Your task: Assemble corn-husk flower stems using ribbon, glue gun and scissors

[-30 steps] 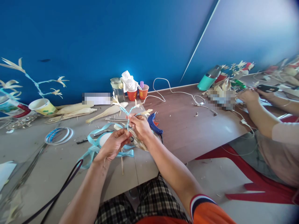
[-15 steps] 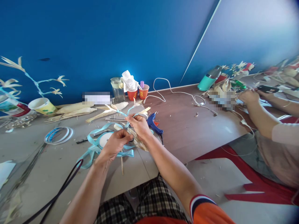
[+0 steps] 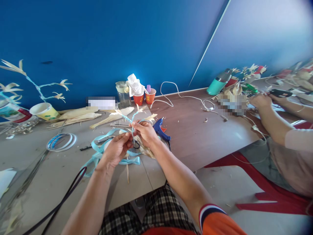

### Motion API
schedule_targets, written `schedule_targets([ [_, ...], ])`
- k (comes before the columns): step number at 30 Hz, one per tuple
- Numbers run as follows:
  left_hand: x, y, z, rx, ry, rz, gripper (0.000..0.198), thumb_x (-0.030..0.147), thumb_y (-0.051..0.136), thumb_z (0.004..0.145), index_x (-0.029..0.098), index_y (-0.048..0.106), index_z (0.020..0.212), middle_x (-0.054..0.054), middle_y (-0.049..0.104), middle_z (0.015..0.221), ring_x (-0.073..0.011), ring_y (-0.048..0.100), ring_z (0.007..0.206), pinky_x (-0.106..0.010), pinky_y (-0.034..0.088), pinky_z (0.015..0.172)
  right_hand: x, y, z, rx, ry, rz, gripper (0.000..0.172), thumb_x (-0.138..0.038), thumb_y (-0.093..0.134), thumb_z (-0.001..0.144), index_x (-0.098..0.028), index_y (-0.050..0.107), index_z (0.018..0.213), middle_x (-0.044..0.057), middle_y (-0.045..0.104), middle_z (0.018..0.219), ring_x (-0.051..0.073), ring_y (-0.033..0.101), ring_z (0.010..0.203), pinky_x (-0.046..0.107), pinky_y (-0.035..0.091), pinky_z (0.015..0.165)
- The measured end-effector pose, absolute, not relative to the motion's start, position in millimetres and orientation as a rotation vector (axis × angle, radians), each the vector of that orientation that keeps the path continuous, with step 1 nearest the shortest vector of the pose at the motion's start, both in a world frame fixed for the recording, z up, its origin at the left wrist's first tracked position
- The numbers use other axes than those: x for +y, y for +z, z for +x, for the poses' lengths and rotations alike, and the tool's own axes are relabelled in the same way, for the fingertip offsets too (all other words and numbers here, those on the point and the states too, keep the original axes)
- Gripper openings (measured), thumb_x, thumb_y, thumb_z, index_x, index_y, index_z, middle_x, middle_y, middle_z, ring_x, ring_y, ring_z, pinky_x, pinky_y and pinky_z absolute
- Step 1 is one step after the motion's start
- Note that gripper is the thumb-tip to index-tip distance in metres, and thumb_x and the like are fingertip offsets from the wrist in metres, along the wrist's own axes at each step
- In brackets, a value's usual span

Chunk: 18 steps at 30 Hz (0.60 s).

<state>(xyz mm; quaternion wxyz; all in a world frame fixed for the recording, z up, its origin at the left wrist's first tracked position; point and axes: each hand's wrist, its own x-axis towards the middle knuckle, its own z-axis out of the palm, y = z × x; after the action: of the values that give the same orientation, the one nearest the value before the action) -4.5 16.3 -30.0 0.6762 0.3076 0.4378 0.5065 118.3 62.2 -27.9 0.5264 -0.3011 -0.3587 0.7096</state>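
Left hand raised, sprig in right hand

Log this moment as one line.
right hand: pinching blue-wrapped stem | left hand: at stem's lower part | nearby: blue ribbon, glue gun

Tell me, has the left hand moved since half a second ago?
Yes: the left hand has shifted slightly leftward, farther from the blue glue gun, which has stayed put.

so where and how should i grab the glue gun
Take the glue gun by its handle, probably from the near side: it lies flat with the handle and cord toward you, while the nozzle points away.
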Motion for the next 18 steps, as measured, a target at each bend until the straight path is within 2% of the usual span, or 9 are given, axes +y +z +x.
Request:
schedule_targets([
  [6, 13.6, -32.6, -1.8, 0.971, 1.106, 0.672, 0.023, 0.027, 0.080, 0.058, 0.013, 0.063, 0.062, -0.002, 0.063, 0.070, -0.0048, 0.045, 0.049, -0.023, 0.043, 0.054, 58.6, -26.7, 116.3, -0.908, 1.689, -0.797, 0.037, -0.047, 0.077, 0.053, -0.013, 0.064, 0.064, -0.006, 0.043, 0.047, 0.005, 0.034, 0.043, 0.020, 0.024, 0.040],
  [10, 13.6, -33.4, -1.4, 1.026, 1.107, 0.723, 0.030, 0.027, 0.083, 0.052, 0.014, 0.057, 0.057, 0.002, 0.055, 0.057, -0.0060, 0.045, 0.050, -0.020, 0.040, 0.050, 58.8, -27.9, 115.8, -0.892, 1.666, -0.778, 0.034, -0.043, 0.077, 0.054, -0.014, 0.063, 0.062, -0.007, 0.039, 0.044, 0.006, 0.033, 0.045, 0.021, 0.026, 0.043],
  [18, 13.1, -37.4, -3.5, 1.128, 1.054, 1.028, 0.032, 0.033, 0.077, 0.062, 0.015, 0.051, 0.055, 0.005, 0.043, 0.048, -0.0062, 0.036, 0.048, -0.020, 0.028, 0.047, 59.6, -29.6, 114.9, -0.909, 1.647, -0.760, 0.029, -0.039, 0.077, 0.054, -0.014, 0.062, 0.059, -0.006, 0.042, 0.047, 0.008, 0.041, 0.051, 0.022, 0.031, 0.049],
])
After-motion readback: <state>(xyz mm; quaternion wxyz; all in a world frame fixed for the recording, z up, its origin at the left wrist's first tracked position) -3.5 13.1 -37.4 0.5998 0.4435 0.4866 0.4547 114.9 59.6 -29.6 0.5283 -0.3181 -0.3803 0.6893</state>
